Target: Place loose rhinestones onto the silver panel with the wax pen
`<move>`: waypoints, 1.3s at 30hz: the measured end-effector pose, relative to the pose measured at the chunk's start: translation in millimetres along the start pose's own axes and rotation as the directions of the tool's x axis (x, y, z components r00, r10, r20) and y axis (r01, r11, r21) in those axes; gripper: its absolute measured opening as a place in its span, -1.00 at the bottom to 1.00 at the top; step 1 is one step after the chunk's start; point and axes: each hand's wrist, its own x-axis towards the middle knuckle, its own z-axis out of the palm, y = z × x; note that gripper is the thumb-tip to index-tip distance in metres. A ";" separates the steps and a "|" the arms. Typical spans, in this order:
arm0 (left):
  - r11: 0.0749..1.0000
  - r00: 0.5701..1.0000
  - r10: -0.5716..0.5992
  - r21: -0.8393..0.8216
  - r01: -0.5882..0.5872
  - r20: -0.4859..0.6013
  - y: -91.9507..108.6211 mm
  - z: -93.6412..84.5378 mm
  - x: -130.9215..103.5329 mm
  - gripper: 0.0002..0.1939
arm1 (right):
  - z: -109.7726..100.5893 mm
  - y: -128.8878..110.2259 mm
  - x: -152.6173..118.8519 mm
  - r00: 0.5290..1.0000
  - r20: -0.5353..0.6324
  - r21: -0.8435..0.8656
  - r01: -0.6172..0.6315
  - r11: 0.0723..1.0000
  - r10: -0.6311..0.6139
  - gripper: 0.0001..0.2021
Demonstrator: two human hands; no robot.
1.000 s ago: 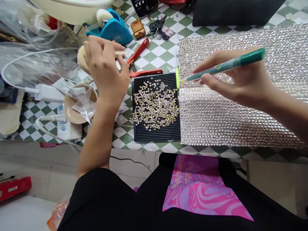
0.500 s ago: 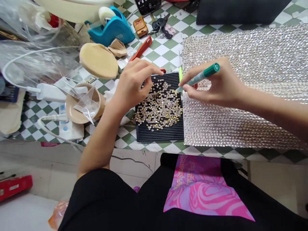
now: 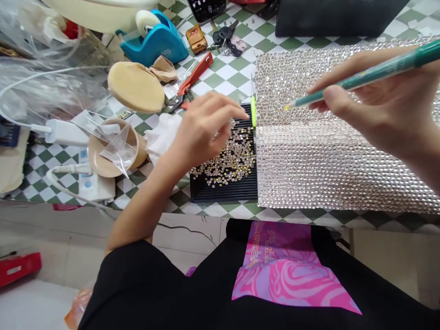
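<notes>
One green pen (image 3: 371,75), gripped in a person's right hand (image 3: 388,107), has moved within half a second from the tray (image 3: 223,196) to above the glittering sheet (image 3: 316,160).

Its yellow tip hangs over the sheet's left part; contact cannot be told. The left hand (image 3: 204,128), thumb and forefinger apart, has shifted farther across the tray, covering some stones (image 3: 237,153), too many to count. One green-handled pick (image 3: 253,111) lies between tray and sheet; beyond are one pair of pliers (image 3: 197,73) and one tape dispenser (image 3: 158,46).
</notes>
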 end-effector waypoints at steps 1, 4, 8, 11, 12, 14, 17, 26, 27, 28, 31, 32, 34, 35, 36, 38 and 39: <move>0.999 0.998 0.027 -0.025 -0.026 0.056 14.5 2.8 2.6 -0.64 | -4.4 2.8 -4.4 1.000 -0.022 -0.009 -0.020 1.000 0.020 -0.92; 0.977 0.960 0.195 -0.130 -0.171 0.202 59.8 13.6 10.5 -0.61 | -9.7 11.4 -15.9 0.998 -0.048 0.018 -0.050 0.999 0.051 -0.89; 0.905 0.829 0.420 -0.237 -0.354 0.369 101.2 29.4 21.1 -0.50 | -5.7 18.4 -23.2 0.998 -0.055 0.080 -0.018 0.997 0.022 -0.85; 0.886 0.782 0.462 -0.256 -0.386 0.418 111.9 39.4 27.8 -0.45 | -3.1 19.5 -24.3 0.999 -0.041 0.070 -0.017 0.997 0.020 -0.85; 0.883 0.777 0.469 -0.256 -0.394 0.421 112.9 42.0 29.2 -0.44 | -2.8 19.5 -24.5 0.999 -0.036 0.057 -0.022 0.998 0.024 -0.85; 0.879 0.773 0.477 -0.248 -0.408 0.418 113.0 45.8 30.3 -0.43 | -2.5 19.5 -24.9 0.999 -0.034 0.040 -0.033 0.999 0.035 -0.84; 0.877 0.788 0.480 -0.231 -0.421 0.385 111.9 48.3 28.7 -0.44 | -2.0 19.7 -25.9 0.998 -0.036 0.046 -0.052 0.998 0.054 -0.84; 0.871 0.805 0.491 -0.197 -0.449 0.334 113.4 49.0 25.5 -0.43 | -1.2 17.3 -26.9 0.996 -0.065 0.049 -0.057 0.997 0.060 -0.84; 0.871 0.803 0.491 -0.190 -0.453 0.339 114.1 48.1 25.6 -0.43 | -1.6 16.9 -26.7 0.996 -0.070 0.053 -0.057 0.997 0.061 -0.84; 0.872 0.799 0.489 -0.180 -0.455 0.349 114.9 46.9 25.7 -0.43 | -2.3 16.3 -26.1 0.995 -0.074 0.058 -0.058 0.997 0.062 -0.84; 0.874 0.788 0.484 -0.155 -0.461 0.381 117.3 43.5 25.9 -0.44 | -5.9 13.3 -21.7 0.996 -0.072 0.049 -0.055 0.997 0.059 -0.85; 0.874 0.785 0.483 -0.153 -0.462 0.388 117.8 42.9 25.9 -0.44 | -7.0 11.7 -19.0 0.996 -0.062 0.044 -0.056 0.997 0.059 -0.85; 0.873 0.781 0.485 -0.162 -0.460 0.394 117.8 43.1 25.7 -0.44 | -6.9 8.2 -12.1 0.998 -0.035 0.047 -0.045 0.998 0.047 -0.88; 0.873 0.781 0.485 -0.172 -0.456 0.393 117.4 44.2 25.3 -0.43 | -5.2 6.3 -8.1 0.999 -0.013 0.050 -0.040 0.998 0.041 -0.89; 0.873 0.783 0.487 -0.185 -0.451 0.386 116.8 45.8 24.8 -0.43 | -2.1 4.5 -4.0 0.999 0.009 0.048 -0.038 0.998 0.037 -0.91; 0.870 0.791 0.493 -0.215 -0.443 0.362 115.5 50.6 23.0 -0.42 | 7.9 1.3 3.9 0.998 0.052 0.034 -0.031 0.999 0.029 -0.93; 0.868 0.796 0.495 -0.229 -0.440 0.349 115.0 53.5 21.8 -0.42 | 14.3 -0.1 7.4 0.996 0.081 0.024 -0.029 0.999 0.027 -0.93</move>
